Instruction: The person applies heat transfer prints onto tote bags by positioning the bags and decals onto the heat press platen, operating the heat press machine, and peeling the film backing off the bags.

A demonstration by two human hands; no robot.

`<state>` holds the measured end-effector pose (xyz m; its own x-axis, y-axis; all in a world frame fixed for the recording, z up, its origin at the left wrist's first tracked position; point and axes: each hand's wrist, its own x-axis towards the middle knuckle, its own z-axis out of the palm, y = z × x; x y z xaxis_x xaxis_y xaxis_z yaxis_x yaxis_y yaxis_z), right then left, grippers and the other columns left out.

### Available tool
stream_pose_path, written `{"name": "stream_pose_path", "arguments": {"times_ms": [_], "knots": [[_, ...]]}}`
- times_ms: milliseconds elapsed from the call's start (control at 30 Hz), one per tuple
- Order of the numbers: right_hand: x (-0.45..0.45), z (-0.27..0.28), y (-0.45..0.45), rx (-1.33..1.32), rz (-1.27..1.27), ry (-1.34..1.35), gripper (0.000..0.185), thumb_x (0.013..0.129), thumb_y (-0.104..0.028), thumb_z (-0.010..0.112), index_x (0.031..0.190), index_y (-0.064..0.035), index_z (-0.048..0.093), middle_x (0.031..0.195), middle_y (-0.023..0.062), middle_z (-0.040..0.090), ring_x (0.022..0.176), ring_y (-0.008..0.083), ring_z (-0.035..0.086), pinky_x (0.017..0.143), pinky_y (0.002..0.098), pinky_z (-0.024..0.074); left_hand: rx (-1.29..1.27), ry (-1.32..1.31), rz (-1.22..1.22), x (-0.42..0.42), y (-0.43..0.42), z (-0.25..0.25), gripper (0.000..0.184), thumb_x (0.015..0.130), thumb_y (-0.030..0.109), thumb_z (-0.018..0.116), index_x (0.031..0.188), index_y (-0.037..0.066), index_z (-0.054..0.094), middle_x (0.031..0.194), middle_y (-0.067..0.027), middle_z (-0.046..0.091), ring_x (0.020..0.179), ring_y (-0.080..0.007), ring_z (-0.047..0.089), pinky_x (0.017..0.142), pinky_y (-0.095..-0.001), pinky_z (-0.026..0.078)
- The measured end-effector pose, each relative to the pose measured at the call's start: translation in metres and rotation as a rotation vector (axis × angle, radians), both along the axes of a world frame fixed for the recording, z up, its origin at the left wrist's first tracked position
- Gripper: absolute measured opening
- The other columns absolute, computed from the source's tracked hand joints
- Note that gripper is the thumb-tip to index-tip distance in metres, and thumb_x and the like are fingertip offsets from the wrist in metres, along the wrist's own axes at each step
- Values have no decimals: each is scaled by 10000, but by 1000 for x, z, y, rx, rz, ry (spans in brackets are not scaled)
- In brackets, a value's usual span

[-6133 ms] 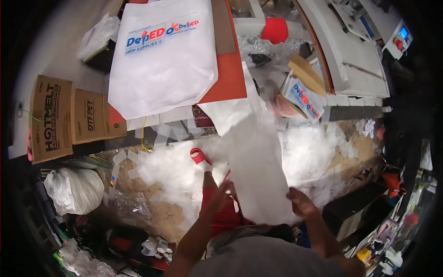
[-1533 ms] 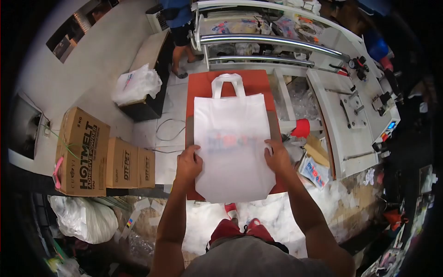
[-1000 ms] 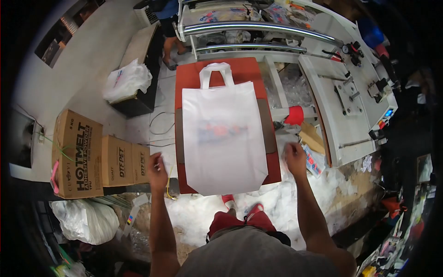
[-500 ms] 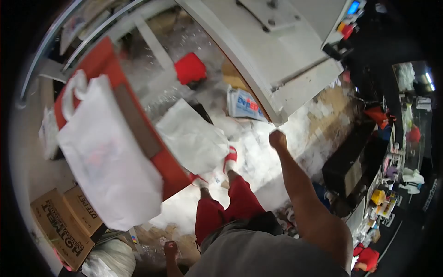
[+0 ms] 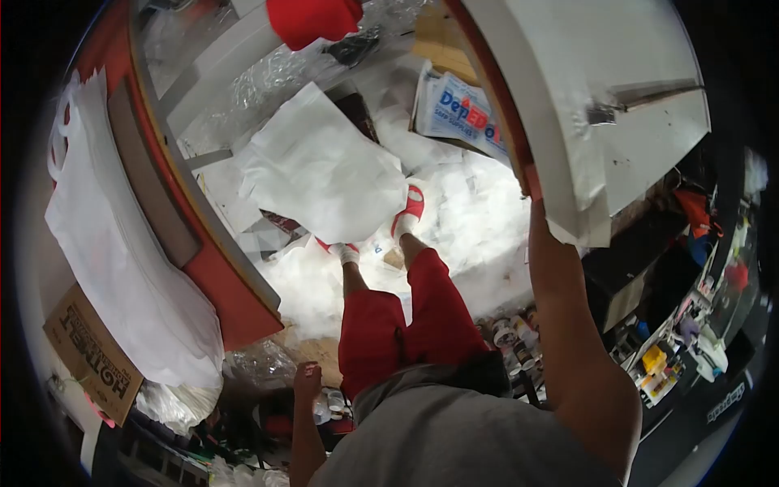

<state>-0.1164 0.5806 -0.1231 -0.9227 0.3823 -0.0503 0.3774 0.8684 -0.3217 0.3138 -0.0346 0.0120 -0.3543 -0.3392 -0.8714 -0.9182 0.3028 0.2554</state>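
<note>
My right hand (image 5: 531, 183) is at the lower corner of a large white panel (image 5: 560, 97) with a brown edge, at upper right. The panel hides most of its fingers, so I cannot tell whether they grip the edge. My left hand (image 5: 307, 378) hangs low beside my red shorts, its fingers curled in and no object showing in them. Nearest to it is crumpled clear plastic (image 5: 264, 362). A large white sheet or flat bag (image 5: 324, 166) lies in front of my feet over dark boxes.
White bags (image 5: 130, 235) lie along a red-orange surface (image 5: 243, 304) at left, above a brown carton (image 5: 93, 349). A box holds a blue-and-white printed packet (image 5: 461, 109). A red item (image 5: 312, 20) is at the top. A black box (image 5: 633, 272) and a cluttered counter stand at right.
The white panel looks closer, and my right hand has risen to its corner, now largely hidden. My left hand appears higher in view. The white bags and red-orange surface have shifted left.
</note>
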Motion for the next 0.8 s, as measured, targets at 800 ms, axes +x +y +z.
{"name": "stream_pose_path", "arguments": {"times_ms": [800], "knots": [[-99,27,6,18,137,-59,371,841,-422,645,1055,-119,644,879,200,680,894,395,657,735,477,507,76,-72,138,48,-2,-14,270,904,247,600,1058,25,602,927,-141,646,810,-206,658,697,-349,536]]}}
